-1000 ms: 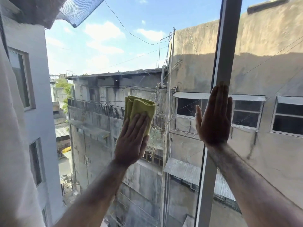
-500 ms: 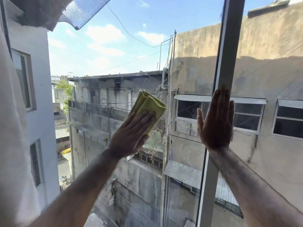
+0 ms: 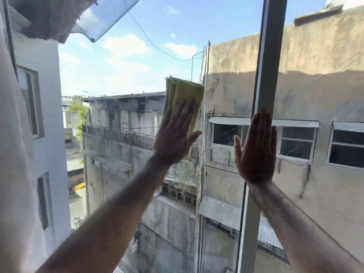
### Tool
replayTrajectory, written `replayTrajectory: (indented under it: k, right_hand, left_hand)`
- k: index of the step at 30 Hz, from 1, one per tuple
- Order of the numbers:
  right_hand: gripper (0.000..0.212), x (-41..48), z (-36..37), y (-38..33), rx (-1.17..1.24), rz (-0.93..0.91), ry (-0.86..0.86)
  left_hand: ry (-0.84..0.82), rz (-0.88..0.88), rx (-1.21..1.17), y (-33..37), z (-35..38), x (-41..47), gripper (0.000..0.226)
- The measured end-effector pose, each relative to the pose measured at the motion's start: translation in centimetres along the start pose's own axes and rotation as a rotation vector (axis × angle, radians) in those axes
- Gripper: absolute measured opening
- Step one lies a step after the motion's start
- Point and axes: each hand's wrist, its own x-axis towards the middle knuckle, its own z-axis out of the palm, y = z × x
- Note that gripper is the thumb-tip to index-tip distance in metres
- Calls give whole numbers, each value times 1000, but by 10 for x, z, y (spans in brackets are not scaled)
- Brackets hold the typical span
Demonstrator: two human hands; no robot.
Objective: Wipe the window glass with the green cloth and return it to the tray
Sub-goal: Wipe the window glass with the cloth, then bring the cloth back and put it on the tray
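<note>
Now the left hand [image 3: 175, 133] has carried the cloth [image 3: 182, 103] up and toward the middle of the frame, higher on the glass [image 3: 122, 71] than it was half a second ago, when the cloth sat tilted and lower against the grey building behind. The cloth is folded and stands nearly upright, its top edge reaching into the sky part of the view; the fingers [image 3: 184, 113] lie flat and slightly spread over its lower half, pressing it to the pane, not pinching it. The right hand [image 3: 256, 146] has barely shifted: it rests open, fingers together and pointing up, palm against the frame bar [image 3: 266, 66] right of centre, apparently as a brace. I judge this an upward stroke within the wiping step, so the wipe is well under way but not done; the upper and left parts of the pane look unreached. No tray is in view, so the return is yet to come.
</note>
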Motion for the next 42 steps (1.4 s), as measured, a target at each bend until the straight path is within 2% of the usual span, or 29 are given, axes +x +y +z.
replayTrajectory:
  k: [3, 6, 10, 13, 15, 20, 23, 24, 26, 27, 28, 29, 31, 33, 34, 36, 38, 40, 42]
  right_hand:
    - [76, 0, 0, -1, 9, 6, -2]
    - [76, 0, 0, 0, -4, 4, -6]
    - [77, 1, -2, 0, 9, 6, -25]
    - [77, 1, -3, 0, 26, 2, -31]
    - [79, 2, -5, 0, 39, 4, -48]
    - [81, 4, -20, -5, 90, 21, -124]
    - [87, 10, -40, -14, 205, 86, -183]
    - [87, 12, -48, -19, 250, 48, -187]
    - [84, 13, -60, -28, 357, -159, -221]
    - [84, 12, -65, -34, 460, -230, -293]
    - [84, 11, -70, -40, 581, -219, -414]
    - [81, 12, -74, -47, 691, -141, -539]
    - [52, 13, -79, -57, 811, 121, -687]
    - [17, 9, -78, -58, 1049, 469, -729]
    - [12, 6, -79, -58, 1203, 635, -747]
    - [16, -5, -85, -59, 1439, 897, -795]
    - [26, -26, -89, -62, 1595, 1059, -829]
    - [33, -61, -90, -67, 1636, 1181, -870]
    - [26, -111, -90, -69, 1609, 1258, -945]
  left_hand:
    - [23, 81, -44, 3, -3, -26, 58]
    - [105, 60, -75, -8, -16, -2, 40]
    - [123, 60, -13, -8, -31, 27, 41]
    - [84, -57, -110, -8, -41, 36, 62]
    - [24, -142, -133, -6, -47, 39, 68]
    - [-40, -185, -112, 6, -58, 44, 52]
    - [-86, -292, -205, 9, -66, 44, 47]
    - [-79, -331, -269, 10, -68, 42, 44]
    - [-56, -401, -391, 14, -74, 38, 40]
    - [-43, -443, -448, 17, -77, 35, 39]
    - [-25, -499, -508, 20, -79, 33, 39]
    - [-4, -570, -571, 21, -82, 30, 39]
    - [34, -733, -699, 21, -90, 22, 39]
    - [29, -884, -840, 15, -96, 8, 31]
    - [-17, -961, -958, 10, -98, -3, 24]
    - [-172, -1114, -1310, 4, -101, -31, 18]
    - [-321, -1206, -1540, 3, -102, -70, 27]
    - [-394, -1295, -1548, 7, -94, -112, 28]
    - [-413, -1414, -1477, 17, -83, -163, 25]
